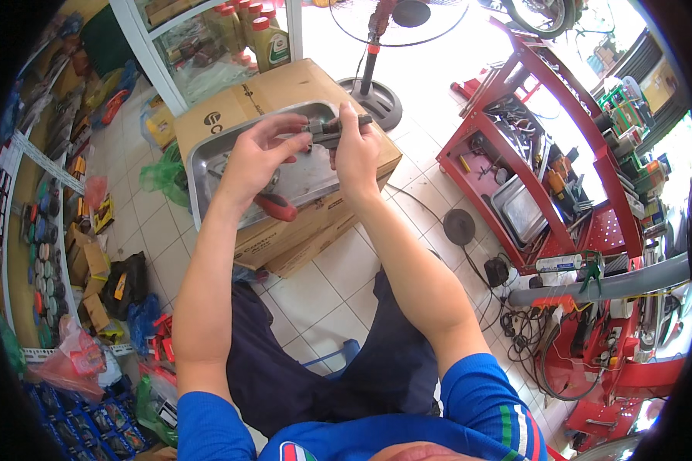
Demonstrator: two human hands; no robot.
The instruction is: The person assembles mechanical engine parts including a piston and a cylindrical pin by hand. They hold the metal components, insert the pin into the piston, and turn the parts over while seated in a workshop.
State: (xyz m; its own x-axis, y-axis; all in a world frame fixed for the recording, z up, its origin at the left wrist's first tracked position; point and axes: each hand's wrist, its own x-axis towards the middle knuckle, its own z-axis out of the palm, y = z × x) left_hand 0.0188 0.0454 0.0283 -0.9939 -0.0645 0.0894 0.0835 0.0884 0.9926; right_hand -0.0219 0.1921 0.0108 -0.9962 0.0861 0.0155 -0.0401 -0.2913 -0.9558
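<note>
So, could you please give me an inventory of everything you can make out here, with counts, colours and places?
Metal part: one, dark grey, in the right hand
Handle: one, red, at the tray's near edge
Tray: one, silver, on cardboard
Cardboard boxes: count unclear, brown, under the tray
Bottles: several, mostly green with red caps, top, by the cabinet
Stand fan: one, black and red, beyond the boxes
Tool trolley: one, red, right
Plastic bags: several, green, red and blue, left
Cables: several, mostly black, floor, right
Left hand: one, bare, by the part's left end
Right hand: one, bare, gripping the part
</note>
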